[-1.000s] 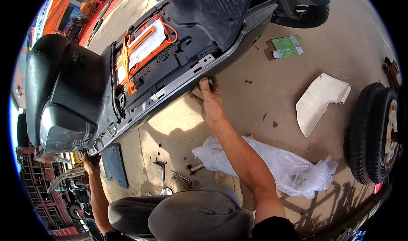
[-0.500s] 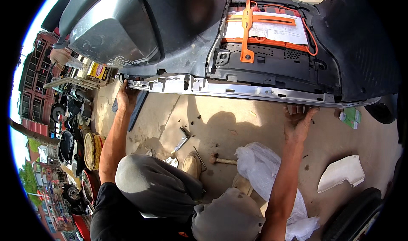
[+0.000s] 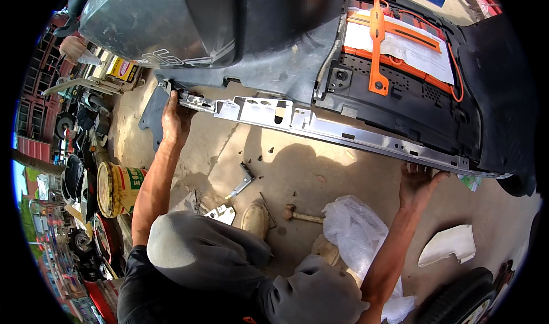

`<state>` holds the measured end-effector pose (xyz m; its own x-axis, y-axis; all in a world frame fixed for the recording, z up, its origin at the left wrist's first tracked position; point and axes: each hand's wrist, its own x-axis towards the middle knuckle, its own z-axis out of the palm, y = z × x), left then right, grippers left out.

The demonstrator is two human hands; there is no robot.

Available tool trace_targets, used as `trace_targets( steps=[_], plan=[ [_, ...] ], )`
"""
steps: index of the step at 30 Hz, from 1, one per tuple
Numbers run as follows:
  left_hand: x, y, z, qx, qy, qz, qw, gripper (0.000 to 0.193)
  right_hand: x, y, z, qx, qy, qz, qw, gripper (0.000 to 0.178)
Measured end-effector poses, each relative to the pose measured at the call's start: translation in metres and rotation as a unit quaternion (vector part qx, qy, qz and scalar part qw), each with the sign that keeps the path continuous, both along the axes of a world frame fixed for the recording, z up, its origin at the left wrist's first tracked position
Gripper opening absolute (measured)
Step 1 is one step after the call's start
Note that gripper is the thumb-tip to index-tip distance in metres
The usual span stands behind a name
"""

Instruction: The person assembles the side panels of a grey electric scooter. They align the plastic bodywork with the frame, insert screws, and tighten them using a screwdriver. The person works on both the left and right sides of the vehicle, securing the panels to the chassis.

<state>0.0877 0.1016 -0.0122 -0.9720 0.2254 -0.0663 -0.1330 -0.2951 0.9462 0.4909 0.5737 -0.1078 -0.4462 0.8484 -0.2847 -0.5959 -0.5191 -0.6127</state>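
A long silver side trim strip [image 3: 349,128] with slots and tabs runs along the lower edge of a dark grey vehicle body [image 3: 274,67]. My left hand [image 3: 176,120] is closed round its left end, beside a metal bracket. Farther right, my right hand [image 3: 416,186] grips the strip from beneath, its fingertips hidden behind the lower edge and its thumb stretched to the side. Above the strip, an orange strap bracket [image 3: 376,44] lies over a sheet of paper [image 3: 414,52] and orange-edged batteries in the open floor compartment.
On the concrete lie a hammer [image 3: 303,215], a black and silver lever-like part [image 3: 243,181], clear plastic wrap [image 3: 354,227] and a white panel piece [image 3: 449,245]. A tyre [image 3: 460,295] is at lower right. A yellowish bucket [image 3: 117,190] and assorted parts stand at left.
The view has turned, so the vehicle and strip now slant down to the right. Both hands keep their hold on the strip.
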Motion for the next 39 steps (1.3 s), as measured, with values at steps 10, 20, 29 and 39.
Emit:
trace_targets(
  steps=[10,20,29,39],
  plan=[
    [-0.013,0.016,-0.006,0.004,0.008,0.006,1.000,0.040,0.004,-0.001,-0.003,-0.019,0.008,0.003,1.000,0.108],
    [-0.009,0.027,-0.004,0.068,0.018,0.040,0.997,0.051,-0.001,-0.012,0.000,-0.006,0.004,0.000,1.000,0.104],
    [0.058,0.075,-0.032,0.082,-0.087,-0.134,0.984,0.078,0.000,-0.011,-0.001,-0.026,0.030,0.017,0.999,0.112],
    [0.053,0.081,-0.044,0.106,-0.057,-0.095,0.988,0.059,0.059,0.096,0.020,0.029,-0.004,-0.126,0.992,0.102]
  ],
)
